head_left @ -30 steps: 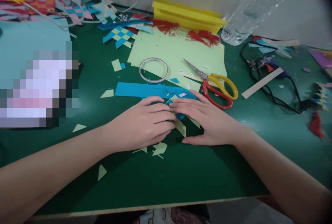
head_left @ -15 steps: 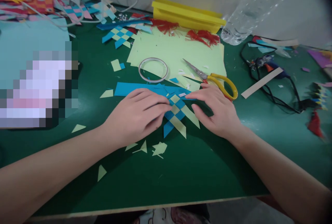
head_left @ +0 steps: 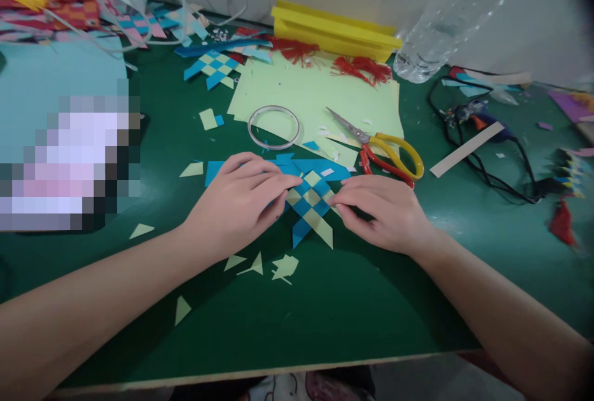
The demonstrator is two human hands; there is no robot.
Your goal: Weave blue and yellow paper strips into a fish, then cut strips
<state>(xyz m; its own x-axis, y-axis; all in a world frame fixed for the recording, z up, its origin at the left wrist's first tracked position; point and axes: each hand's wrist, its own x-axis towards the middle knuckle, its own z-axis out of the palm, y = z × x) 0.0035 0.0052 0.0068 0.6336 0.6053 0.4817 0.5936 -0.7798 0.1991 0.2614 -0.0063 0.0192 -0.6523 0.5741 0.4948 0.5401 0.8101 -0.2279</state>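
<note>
A woven fish of blue and pale green paper strips (head_left: pixel 312 200) lies on the green table, its tail strips pointing toward me. My left hand (head_left: pixel 244 203) has its fingertips closed on the fish's left edge. On the opposite side, my right hand (head_left: pixel 383 212) pinches a pale green strip at the right edge between thumb and fingers. Behind the fish a blue paper strip (head_left: pixel 218 173) lies flat, partly covered by my left hand. Red-and-yellow-handled scissors (head_left: pixel 371 141) rest just beyond my right hand, blades half over pale green sheets (head_left: pixel 320 91).
A ring of tape (head_left: pixel 250 127) stands near the sheets. Pale green scraps (head_left: pixel 285 267) lie in front. A blurred-out phone (head_left: pixel 69 166) is at left; a glue gun (head_left: pixel 492 129) with black cord is at right. A clear bottle (head_left: pixel 424 48) and folded yellow paper (head_left: pixel 334 30) line the back.
My right hand has come down and toward me from near the scissors, closing on the fish's right strip. The scissors' red handle now shows. My left hand has shifted slightly left.
</note>
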